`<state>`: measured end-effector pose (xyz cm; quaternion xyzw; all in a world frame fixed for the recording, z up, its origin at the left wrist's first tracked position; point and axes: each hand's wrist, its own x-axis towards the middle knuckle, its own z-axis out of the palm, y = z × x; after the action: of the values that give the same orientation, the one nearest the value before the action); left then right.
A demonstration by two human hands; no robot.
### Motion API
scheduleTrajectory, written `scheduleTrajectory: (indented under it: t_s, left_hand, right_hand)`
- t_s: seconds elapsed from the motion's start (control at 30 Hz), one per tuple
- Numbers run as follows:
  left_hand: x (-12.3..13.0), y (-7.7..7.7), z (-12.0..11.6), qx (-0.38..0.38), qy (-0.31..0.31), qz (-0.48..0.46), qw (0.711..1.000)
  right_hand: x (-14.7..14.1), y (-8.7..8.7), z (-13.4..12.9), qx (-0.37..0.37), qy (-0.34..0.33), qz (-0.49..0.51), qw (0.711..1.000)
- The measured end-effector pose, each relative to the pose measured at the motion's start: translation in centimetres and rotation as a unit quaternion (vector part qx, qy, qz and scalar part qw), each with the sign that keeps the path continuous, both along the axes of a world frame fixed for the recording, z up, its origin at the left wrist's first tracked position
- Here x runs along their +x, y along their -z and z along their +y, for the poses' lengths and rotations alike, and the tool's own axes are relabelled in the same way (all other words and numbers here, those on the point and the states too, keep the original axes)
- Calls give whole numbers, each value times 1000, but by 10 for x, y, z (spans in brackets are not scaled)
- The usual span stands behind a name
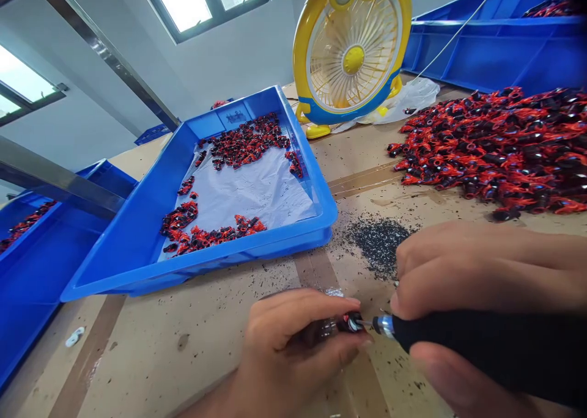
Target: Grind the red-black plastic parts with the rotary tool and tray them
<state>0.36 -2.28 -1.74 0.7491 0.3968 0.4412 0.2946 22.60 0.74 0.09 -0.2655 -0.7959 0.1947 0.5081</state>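
Note:
My left hand (pixel 284 332) pinches a small black-and-red part (pixel 351 321) between thumb and fingertips, low in the middle of the head view. A black handheld rotary tool (pixel 477 344) with a silver collar and thin metal bit is gripped in my right hand (pixel 477 268). Its bit points left and meets the end of the part, though I cannot tell how deep it reaches. My fingers cover much of the part. Just beyond both hands lies a heap of black shavings (pixel 378 241) on the brown tabletop (pixel 220 338).
A blue tray (pixel 257 247) lined with white sheeting holds several black-and-red parts. At right is a large pile (pixel 499 149) of similar parts, with blue bins (pixel 481 54) behind. A yellow fan (pixel 353 57) stands at the back. More blue bins (pixel 27 283) are at left.

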Motion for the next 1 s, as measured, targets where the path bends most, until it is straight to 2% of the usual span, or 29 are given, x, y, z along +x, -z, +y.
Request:
scheduleTrajectory:
  t_s: [0.4,0.57,0.73,1.0]
  left_hand:
    - [-1,2,-1,-10,-4,-6,1000]
    - [0,-1,-1,-9,-30,6,999]
    - [-1,2,-1,-10,-26,-22,999]
    - [0,4,-1,-50,-21,-56,997]
  right_hand:
    - [4,1,4,-12,-39,-1,999]
    - [8,2,-2,16,34,-2,999]
    - [13,0,-7,35,52,-4,998]
    - [-1,-12,-1,-16,100,36,994]
